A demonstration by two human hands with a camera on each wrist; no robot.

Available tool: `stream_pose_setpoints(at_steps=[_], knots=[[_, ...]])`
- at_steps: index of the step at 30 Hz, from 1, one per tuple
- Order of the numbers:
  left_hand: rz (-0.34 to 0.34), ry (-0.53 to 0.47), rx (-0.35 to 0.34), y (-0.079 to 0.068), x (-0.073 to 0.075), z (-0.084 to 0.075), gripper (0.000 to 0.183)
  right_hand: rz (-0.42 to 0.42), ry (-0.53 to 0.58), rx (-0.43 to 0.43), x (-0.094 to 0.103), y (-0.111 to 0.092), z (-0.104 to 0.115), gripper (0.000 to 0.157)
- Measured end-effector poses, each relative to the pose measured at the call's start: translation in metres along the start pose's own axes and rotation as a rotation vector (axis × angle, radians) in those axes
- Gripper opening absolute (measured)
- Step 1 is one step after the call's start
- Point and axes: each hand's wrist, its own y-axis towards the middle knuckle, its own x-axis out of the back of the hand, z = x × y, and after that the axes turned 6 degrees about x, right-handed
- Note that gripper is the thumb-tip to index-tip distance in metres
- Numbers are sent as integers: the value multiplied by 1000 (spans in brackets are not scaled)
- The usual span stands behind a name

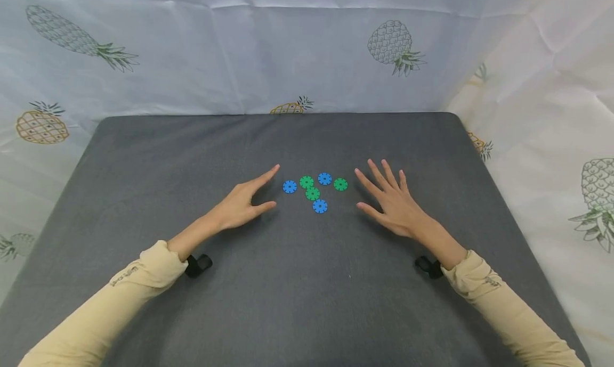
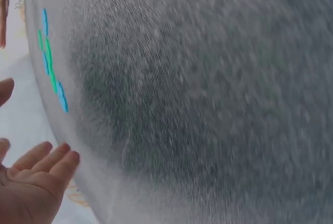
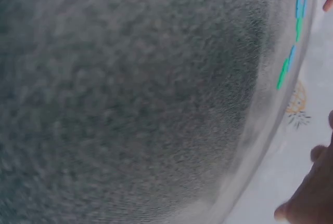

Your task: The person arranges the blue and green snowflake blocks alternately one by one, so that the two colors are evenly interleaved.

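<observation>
Three blue notched discs and three green ones lie in a small group on the grey cloth. One blue disc (image 1: 290,187) is at the left of the group, nearest my left hand (image 1: 243,202), whose forefinger and thumb are spread apart. A green disc (image 1: 340,184) is at the right, close to my right hand (image 1: 392,203) with its fingers fanned out. Between them, two green discs meet at their rims, and the lower green disc (image 1: 312,194) adjoins the nearest blue disc (image 1: 320,206). Another blue disc (image 1: 324,179) sits at the back. Both hands hold nothing.
The grey table (image 1: 307,303) spreads out around the discs. A white curtain (image 1: 312,47) printed with pineapples hangs behind it and along its sides. Black straps show under both wrists, below rolled tan sleeves (image 1: 110,303).
</observation>
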Motion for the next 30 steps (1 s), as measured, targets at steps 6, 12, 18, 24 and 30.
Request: stream_pose_setpoints(at_steps=[6, 12, 18, 24, 30], knots=[[-50, -230, -4, 6, -4, 4, 64, 62, 270, 13, 3, -1, -7, 67], [-19, -383, 30, 9, -3, 7, 61, 66, 470, 57, 3, 6, -18, 59], [-23, -372, 28, 14, -5, 9, 50, 29, 594, 119, 0, 18, -24, 51], [-31, -410, 53, 18, -9, 10, 39, 73, 659, 103, 1, 30, -28, 47], [-10, -492, 60, 26, -9, 15, 37, 92, 758, 101, 0, 44, -36, 48]])
